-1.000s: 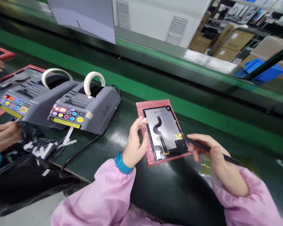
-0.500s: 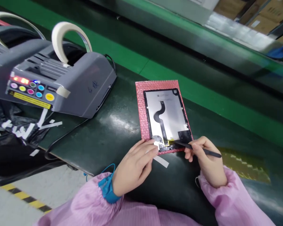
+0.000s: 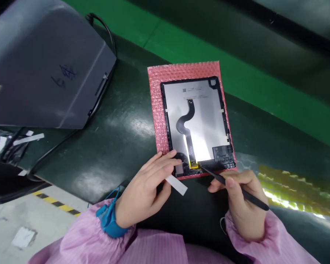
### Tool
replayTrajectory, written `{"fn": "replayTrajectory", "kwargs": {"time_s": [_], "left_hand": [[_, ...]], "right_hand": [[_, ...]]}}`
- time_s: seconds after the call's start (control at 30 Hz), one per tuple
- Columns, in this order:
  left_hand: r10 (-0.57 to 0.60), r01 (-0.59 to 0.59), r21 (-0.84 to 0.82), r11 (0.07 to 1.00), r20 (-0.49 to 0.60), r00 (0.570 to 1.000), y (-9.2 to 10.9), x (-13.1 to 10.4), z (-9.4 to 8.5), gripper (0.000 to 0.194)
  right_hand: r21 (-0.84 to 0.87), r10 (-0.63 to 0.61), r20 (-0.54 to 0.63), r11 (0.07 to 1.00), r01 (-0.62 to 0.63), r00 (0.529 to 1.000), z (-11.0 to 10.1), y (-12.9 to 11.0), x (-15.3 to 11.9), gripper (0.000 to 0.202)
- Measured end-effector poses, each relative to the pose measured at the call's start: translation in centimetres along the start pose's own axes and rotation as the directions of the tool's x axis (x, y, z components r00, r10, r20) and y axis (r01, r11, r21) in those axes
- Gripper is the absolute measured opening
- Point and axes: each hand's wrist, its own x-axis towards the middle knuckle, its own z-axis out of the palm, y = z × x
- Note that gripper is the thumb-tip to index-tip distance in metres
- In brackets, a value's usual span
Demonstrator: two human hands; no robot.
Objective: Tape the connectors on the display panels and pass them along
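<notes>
A tablet screen panel [image 3: 206,121] lies back side up on a pink bubble-wrap pouch [image 3: 159,128]. A black flex cable [image 3: 190,143] curves down its silver back to a piece of yellow tape [image 3: 194,165] near the lower edge. My right hand [image 3: 244,200] grips black tweezers [image 3: 222,179], whose tip touches or nearly touches that tape's right side. Fingers stretched out, my left hand [image 3: 147,190] rests over the panel's lower left corner. A white strip [image 3: 178,185] sticks out beside its fingers; whether they hold it cannot be made out.
At the left stands a grey tape dispenser [image 3: 44,66] with a black cord [image 3: 57,146] trailing along the bench edge. White tape scraps [image 3: 29,139] lie below it. A sheet of yellow tape pieces [image 3: 297,192] rests on the green bench to the right. A blue wrist strap [image 3: 110,220] circles my left wrist.
My view has moved closer to the panel, and the dispenser has partly left the frame. The tweezers' tip stays by the yellow tape, which now shows more plainly around the cable's end.
</notes>
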Motion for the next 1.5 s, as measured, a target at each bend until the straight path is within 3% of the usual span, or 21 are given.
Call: {"fn": "replayTrajectory", "kwargs": {"time_s": [0.07, 0.17, 0.4, 0.6, 1.03, 1.33, 1.5], "left_hand": [[-0.002, 0.001, -0.046, 0.999, -0.023, 1.0, -0.06, -0.06, 0.02, 0.096], [-0.021, 0.019, -0.075, 0.997, -0.026, 0.999, 0.06, 0.11, -0.05, 0.1], [-0.053, 0.051, -0.099, 0.994, -0.019, 0.998, 0.43, 0.42, -0.26, 0.101], [-0.046, 0.044, -0.093, 0.995, -0.019, 0.999, 0.21, 0.29, -0.16, 0.1], [-0.015, 0.014, -0.039, 0.999, -0.019, 1.0, 0.17, 0.43, -0.18, 0.098], [0.071, -0.082, 0.126, 0.989, 0.085, 0.994, 0.02, 0.4, 0.03, 0.089], [0.106, -0.133, 0.207, 0.969, 0.134, 0.985, 0.06, 0.35, 0.08, 0.064]], "right_hand": [[0.001, 0.009, 0.002, 1.0, -0.009, 1.0, -0.02, 0.02, -0.14, 0.015], [0.006, 0.008, 0.026, 1.0, -0.008, 1.0, -0.09, 0.07, -0.28, 0.011], [-0.031, 0.025, 0.018, 0.999, -0.025, 1.0, 0.0, 0.13, -0.31, 0.01], [-0.056, -0.045, 0.042, 0.997, 0.048, 0.998, -0.16, 0.47, -0.08, 0.011], [-0.144, -0.071, 0.083, 0.986, 0.082, 0.994, -0.55, 0.67, -0.2, 0.011], [-0.203, 0.023, 0.076, 0.979, -0.007, 0.997, -0.83, 0.46, -0.74, 0.009], [-0.195, -0.003, 0.074, 0.981, 0.017, 0.997, -0.68, 0.52, -0.74, 0.009]]}}
